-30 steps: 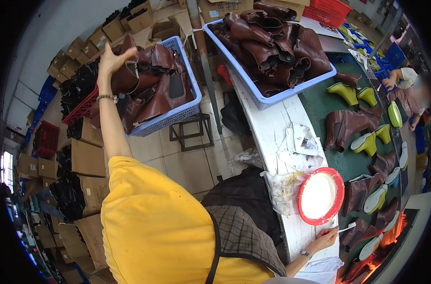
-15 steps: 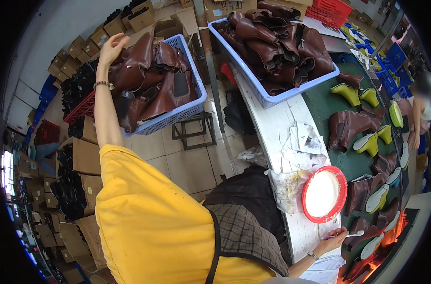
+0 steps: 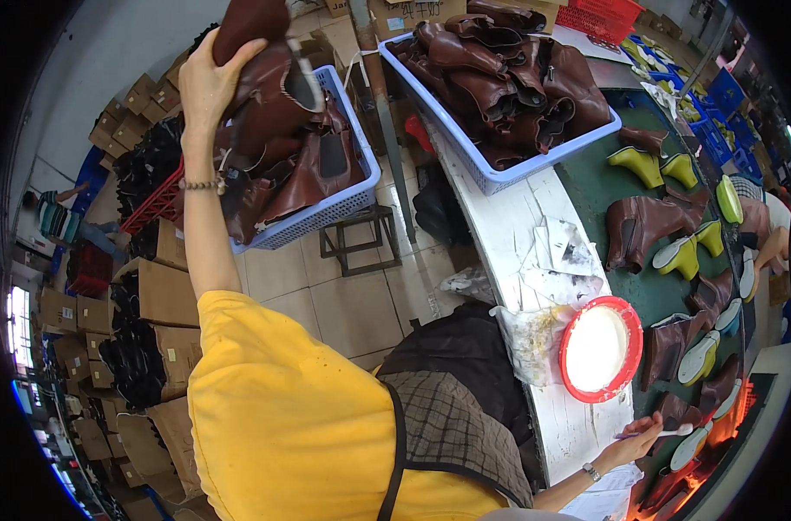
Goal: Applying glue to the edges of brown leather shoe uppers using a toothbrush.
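My left hand (image 3: pixel 206 87) grips a dark brown leather boot upper (image 3: pixel 252 30), raised above the left blue basket (image 3: pixel 301 227). More brown boot uppers (image 3: pixel 313 169) are heaped in that basket. Low on the right, my right hand (image 3: pixel 636 441) is closed around the thin purplish handle of a brush (image 3: pixel 676 431), its whitish end pointing right. Just beyond that hand, on the white bench (image 3: pixel 499 234), sits a red bowl (image 3: pixel 636 347) containing white paste (image 3: pixel 593 350). A stained cloth (image 3: pixel 530 343) lies against the bowl's left side.
A second blue basket (image 3: pixel 499 182) of brown uppers stands on the bench's far end. Along the green conveyor (image 3: pixel 586 178) lie brown boots (image 3: pixel 643 230) and yellow-green heeled soles (image 3: pixel 636 165). Cardboard boxes (image 3: pixel 165 291) line the left; a co-worker's arm (image 3: pixel 770 247) shows at right.
My left hand, empty and reaching over the left basket before, now holds a boot upper up above the pile. My right hand has shifted slightly rightward with the brush.
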Demonstrator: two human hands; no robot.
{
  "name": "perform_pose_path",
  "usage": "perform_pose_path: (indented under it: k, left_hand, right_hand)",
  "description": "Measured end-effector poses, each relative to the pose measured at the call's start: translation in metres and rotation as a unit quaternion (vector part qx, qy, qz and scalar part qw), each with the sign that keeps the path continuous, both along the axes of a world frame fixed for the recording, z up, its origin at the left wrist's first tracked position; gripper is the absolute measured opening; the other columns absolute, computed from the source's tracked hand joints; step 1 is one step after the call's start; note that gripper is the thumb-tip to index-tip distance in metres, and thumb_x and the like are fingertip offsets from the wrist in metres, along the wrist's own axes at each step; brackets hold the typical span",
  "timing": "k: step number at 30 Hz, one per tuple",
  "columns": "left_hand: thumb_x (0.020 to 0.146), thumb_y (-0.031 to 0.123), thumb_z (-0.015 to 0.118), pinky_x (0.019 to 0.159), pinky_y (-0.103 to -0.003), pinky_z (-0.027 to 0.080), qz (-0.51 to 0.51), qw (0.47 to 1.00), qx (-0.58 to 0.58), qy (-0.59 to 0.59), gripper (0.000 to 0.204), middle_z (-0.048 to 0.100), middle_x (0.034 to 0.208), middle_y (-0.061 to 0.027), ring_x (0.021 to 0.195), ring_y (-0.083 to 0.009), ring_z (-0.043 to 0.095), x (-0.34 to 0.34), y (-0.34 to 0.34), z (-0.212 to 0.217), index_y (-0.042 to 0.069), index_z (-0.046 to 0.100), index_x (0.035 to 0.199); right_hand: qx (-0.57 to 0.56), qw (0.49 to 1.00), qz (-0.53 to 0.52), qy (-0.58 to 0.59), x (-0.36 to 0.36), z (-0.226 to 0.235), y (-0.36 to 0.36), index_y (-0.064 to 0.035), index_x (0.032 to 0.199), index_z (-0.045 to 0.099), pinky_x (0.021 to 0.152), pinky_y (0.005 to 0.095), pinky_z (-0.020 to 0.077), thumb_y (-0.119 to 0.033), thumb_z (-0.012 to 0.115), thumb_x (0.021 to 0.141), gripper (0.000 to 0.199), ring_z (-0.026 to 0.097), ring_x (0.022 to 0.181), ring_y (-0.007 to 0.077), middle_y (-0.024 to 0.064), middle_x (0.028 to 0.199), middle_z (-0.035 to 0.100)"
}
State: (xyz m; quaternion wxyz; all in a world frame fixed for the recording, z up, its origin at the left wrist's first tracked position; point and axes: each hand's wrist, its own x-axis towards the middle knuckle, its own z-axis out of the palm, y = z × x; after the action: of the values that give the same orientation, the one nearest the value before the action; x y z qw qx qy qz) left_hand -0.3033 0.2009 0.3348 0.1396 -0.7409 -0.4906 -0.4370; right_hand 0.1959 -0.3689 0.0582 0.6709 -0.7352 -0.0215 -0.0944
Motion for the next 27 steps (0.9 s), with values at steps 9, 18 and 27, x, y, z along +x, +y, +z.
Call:
perform_pose_path:
  k: [9, 18, 27]
  left_hand:
    - [0.109, 0.038, 0.052, 0.093, -0.028, 0.049, -0.545, 0.576, -0.595, -0.129, 0.038, 0.063, 0.11, -0.0014, 0.104, -0.0122, 0.057, 0.185, -0.062, -0.219, 0.005, 0.063, 0.123]
    - [0.094, 0.042, 0.076, 0.107, -0.03, 0.045, -0.451, 0.058, -0.87, -0.191, 0.072, 0.062, 0.134, -0.0062, 0.122, -0.0145, 0.057, 0.261, -0.18, -0.184, -0.003, 0.051, 0.145]
    - [0.081, 0.0, 0.067, 0.092, -0.03, 0.052, -0.551, 0.388, -0.735, 0.07, 0.047, 0.071, 0.113, -0.0077, 0.102, -0.0132, 0.063, 0.297, -0.215, -0.188, -0.009, 0.061, 0.126]
  right_hand:
    - [-0.084, 0.948, 0.267, -0.15, -0.031, 0.072, 0.132, 0.0033, 0.131, 0.066, 0.096, 0.027, 0.0497, -0.006, 0.06, 0.098, 0.035, 0.065, 0.112, 0.0152, 0.01, 0.125, 0.07]
    - [-0.11, 0.9, 0.42, -0.042, -0.055, 0.117, 0.16, 0.0003, 0.091, 0.076, 0.067, 0.024, 0.0475, -0.018, 0.087, 0.081, 0.024, 0.059, 0.074, 0.0043, -0.0024, 0.078, 0.07]
    - [-0.262, 0.936, 0.222, -0.079, -0.061, 0.071, 0.098, -0.0073, 0.099, 0.077, 0.063, 0.0341, 0.0494, -0.03, 0.08, 0.087, 0.026, 0.067, 0.071, 0.0208, 0.0056, 0.085, 0.069]
